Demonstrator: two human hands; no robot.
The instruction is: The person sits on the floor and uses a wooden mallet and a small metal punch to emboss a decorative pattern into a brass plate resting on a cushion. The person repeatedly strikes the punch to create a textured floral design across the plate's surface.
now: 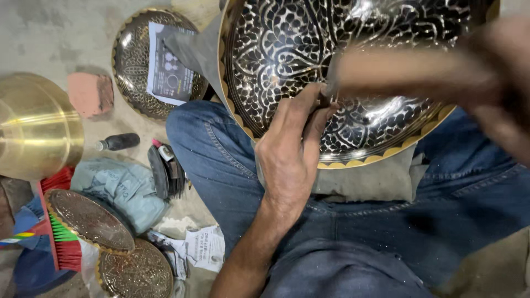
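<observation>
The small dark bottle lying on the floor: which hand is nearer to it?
Left. The left hand rests on the engraved black-and-gold metal plate, right of the bottle; the blurred right hand is farther right.

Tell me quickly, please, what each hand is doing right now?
Left hand: closed, pinching a small tool against the engraved plate.
Right hand: motion-blurred; grip cannot be told.
</observation>
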